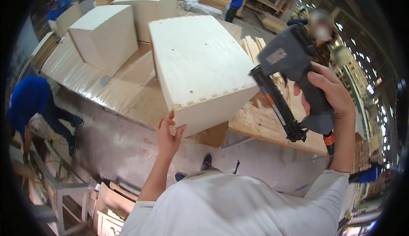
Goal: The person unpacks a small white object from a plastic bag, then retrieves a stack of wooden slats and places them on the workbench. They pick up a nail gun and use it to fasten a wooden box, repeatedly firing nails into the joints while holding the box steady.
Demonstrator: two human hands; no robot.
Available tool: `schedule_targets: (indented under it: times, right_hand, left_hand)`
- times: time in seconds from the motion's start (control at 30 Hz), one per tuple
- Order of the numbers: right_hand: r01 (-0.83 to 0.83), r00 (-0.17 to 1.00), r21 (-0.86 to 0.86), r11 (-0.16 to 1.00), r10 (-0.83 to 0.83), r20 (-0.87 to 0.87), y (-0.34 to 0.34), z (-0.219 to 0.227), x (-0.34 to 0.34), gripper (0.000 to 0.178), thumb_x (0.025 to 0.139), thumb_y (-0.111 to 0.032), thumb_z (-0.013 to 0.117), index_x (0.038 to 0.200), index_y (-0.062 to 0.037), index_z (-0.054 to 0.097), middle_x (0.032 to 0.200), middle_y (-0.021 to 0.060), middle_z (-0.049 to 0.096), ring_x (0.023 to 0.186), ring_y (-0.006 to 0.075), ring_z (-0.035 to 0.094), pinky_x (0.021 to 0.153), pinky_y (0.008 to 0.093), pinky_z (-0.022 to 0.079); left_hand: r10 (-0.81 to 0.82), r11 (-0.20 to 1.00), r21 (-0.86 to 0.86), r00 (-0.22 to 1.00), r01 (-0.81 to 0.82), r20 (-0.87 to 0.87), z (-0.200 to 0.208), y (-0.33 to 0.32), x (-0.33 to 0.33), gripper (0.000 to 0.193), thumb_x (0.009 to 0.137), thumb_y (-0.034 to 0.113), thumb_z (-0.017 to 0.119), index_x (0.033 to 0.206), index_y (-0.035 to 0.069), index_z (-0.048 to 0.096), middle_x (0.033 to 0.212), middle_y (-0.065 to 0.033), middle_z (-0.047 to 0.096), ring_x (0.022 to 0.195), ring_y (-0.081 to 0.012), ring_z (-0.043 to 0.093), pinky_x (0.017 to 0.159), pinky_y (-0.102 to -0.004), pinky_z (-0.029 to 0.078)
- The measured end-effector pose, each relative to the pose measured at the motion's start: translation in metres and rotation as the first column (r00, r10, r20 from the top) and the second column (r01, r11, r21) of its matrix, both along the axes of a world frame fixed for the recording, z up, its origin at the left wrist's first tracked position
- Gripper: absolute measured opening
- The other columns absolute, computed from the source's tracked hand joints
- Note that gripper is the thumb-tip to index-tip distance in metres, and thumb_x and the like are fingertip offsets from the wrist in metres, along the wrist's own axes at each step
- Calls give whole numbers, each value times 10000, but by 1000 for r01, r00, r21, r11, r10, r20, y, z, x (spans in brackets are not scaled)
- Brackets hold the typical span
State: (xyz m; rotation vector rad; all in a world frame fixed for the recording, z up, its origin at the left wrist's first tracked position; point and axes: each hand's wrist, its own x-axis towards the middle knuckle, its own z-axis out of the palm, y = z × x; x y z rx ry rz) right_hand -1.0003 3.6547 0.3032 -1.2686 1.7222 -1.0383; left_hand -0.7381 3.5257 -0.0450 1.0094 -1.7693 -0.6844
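Observation:
A pale wooden box (200, 61) stands on the workbench in front of me, with a row of small marks along its near top edge. My left hand (168, 134) rests at the box's near left corner, fingers on one side and thumb on the near face. Up on the right, my right hand (326, 87) is wrapped round the grip of a black nail gun (289, 59). The gun is raised beside the box, apart from it, its long magazine slanting down. An orange fitting (329, 139) joins a hose at the base of its handle.
Two more wooden boxes (104, 35) stand farther left on the bench (123, 93), which is partly covered in clear film. Thin wooden strips (252, 48) lie behind the box. A person in blue (32, 102) bends at the left; others are at the back. Wood pieces (113, 206) sit lower left.

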Motion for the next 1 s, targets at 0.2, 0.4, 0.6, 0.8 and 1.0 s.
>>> schedule_targets:
  times: [0.2,0.4,0.6,0.8,1.0]
  right_hand:
    - [376,922,17,926,-376,91,35,-94,-97,284,872,-235,483,1039,-6,502,719,92,566,463,155,543,415,279,476]
    - [470,802,96,877,-379,-462,33,-278,-186,325,869,-226,534,1079,18,484,778,176,606,598,248,615,556,386,483]
    - [494,597,104,863,-250,-762,1,-355,-221,478,855,-234,560,1240,14,423,1036,255,575,951,408,568,789,474,454]
    - [545,563,212,811,-167,-809,-3,-384,-225,633,842,-268,605,1333,17,325,1180,242,486,974,393,568,791,454,483]
    - [283,560,-15,959,-178,-809,9,-383,-204,641,789,-222,658,1328,-21,374,1216,195,503,1093,350,513,887,409,439]
  left_hand:
    - [-59,961,221,902,168,-427,-31,-29,21,201,914,208,527,948,18,470,1112,-143,584,1023,-174,521,904,-308,388]
    - [108,976,215,939,-37,-326,-7,-134,9,242,936,233,507,924,-9,511,887,-63,560,807,-101,489,726,-248,410]
    - [218,947,307,896,-98,-386,-8,-272,-3,332,948,296,468,942,-31,525,837,-70,551,763,-120,493,692,-265,421]
    - [285,889,436,915,-140,-287,-7,-341,-40,379,950,333,438,979,-33,532,870,-95,567,793,-160,513,709,-289,427]
    - [294,873,465,921,-149,-257,-21,-352,-37,431,952,370,408,1015,-36,538,903,-120,582,822,-200,534,725,-314,433]
